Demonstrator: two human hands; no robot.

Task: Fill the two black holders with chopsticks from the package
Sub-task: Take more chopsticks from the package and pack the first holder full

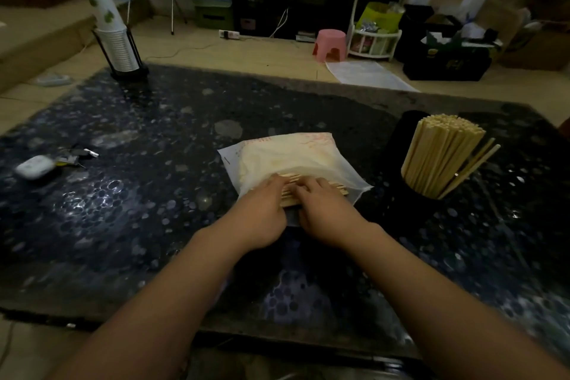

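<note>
Now both hands, left hand [267,207] and right hand [324,204], grip a chopstick bundle [291,191] at the package [287,160] mouth, frame centre; bundle lies crosswise; the filled holder [415,176] stands right, nearer the right hand.

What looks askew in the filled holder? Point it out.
Two chopsticks on the right side of the black holder lean outward, away from the upright bundle. Nothing else stands out.
</note>
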